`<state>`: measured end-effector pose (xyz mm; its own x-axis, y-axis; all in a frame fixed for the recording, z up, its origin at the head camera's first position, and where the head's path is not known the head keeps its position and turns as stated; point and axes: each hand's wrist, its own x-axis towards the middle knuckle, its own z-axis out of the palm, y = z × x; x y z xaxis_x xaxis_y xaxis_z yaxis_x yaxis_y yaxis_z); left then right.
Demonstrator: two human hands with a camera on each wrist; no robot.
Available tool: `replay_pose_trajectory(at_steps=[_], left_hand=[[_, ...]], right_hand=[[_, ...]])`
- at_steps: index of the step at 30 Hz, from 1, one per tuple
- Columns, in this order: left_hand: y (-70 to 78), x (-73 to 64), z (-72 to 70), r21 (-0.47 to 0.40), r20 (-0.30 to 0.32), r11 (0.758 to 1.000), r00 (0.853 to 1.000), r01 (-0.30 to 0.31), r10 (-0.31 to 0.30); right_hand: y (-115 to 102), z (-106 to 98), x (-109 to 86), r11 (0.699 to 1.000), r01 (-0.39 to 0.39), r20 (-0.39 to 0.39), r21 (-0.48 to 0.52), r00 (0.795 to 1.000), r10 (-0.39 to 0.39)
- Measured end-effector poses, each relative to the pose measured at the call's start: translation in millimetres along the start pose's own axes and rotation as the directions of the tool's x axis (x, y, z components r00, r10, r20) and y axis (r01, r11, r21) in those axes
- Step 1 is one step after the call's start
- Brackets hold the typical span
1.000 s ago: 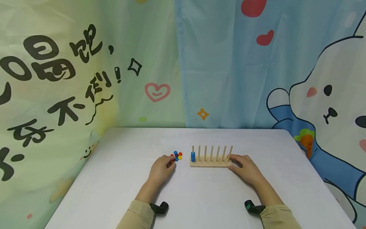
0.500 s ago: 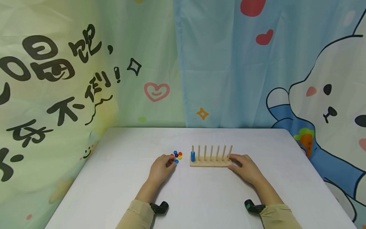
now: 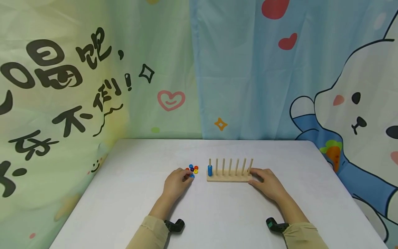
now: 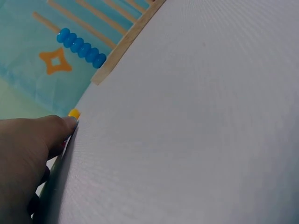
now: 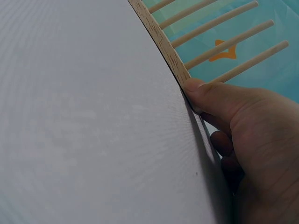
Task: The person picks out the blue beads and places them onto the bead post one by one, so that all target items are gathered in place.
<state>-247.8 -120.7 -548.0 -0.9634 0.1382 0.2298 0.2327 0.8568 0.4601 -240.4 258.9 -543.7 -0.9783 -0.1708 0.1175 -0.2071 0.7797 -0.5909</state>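
My left hand [image 3: 175,182] pinches a blue bead [image 3: 192,176] between thumb and index finger, low over the tabletop. Just beyond the fingertips lie more beads: a yellow bead [image 3: 196,171], a dark purple bead [image 3: 192,169], a red bead [image 3: 196,168] and others. In the left wrist view the thumb hides the pinched bead. To the right stands a wooden peg board [image 3: 228,178] with a row of upright pegs. Blue beads [image 4: 81,48] are stacked on its leftmost peg; the other pegs are bare. My right hand [image 3: 268,182] grips the board's right end, thumb [image 5: 196,88] on its front edge.
A white-covered table [image 3: 224,211] carries everything. Behind its far edge hangs a printed curtain [image 3: 228,69]. Black camera mounts sit at both wrists, the left mount [image 3: 175,226] and the right mount [image 3: 276,226].
A blue bead has come slightly toward me, away from the other beads, at my left fingertips. My right hand and the peg board have stayed put.
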Motion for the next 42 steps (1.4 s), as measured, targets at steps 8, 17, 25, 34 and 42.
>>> replay_pose_trajectory(at_steps=[8,17,25,34,42], left_hand=[[-0.5,-0.9,-1.1,-0.021,0.003,1.000,1.000,-0.002,0.002],[2.0,2.2,-7.9,-0.160,0.030,0.986,0.999,-0.035,0.040],[15.4,12.2,-24.3,-0.250,0.097,0.965,0.990,-0.076,0.103],[35.5,30.3,-42.9,-0.280,0.065,0.951,0.986,-0.131,0.155],[55.0,43.0,-50.8,-0.325,0.061,0.934,0.983,-0.146,0.175]], right_hand=[[-0.1,0.5,0.7,1.000,0.004,-0.001,0.006,1.000,-0.004],[-1.2,2.5,0.0,1.000,0.008,0.000,0.014,1.000,-0.008],[-2.1,2.3,1.2,1.000,0.014,-0.001,0.012,1.000,-0.014],[-0.1,1.2,0.1,1.000,0.006,0.001,0.011,1.000,-0.006],[-0.2,0.6,-1.5,1.000,0.009,-0.014,0.014,1.000,-0.009]])
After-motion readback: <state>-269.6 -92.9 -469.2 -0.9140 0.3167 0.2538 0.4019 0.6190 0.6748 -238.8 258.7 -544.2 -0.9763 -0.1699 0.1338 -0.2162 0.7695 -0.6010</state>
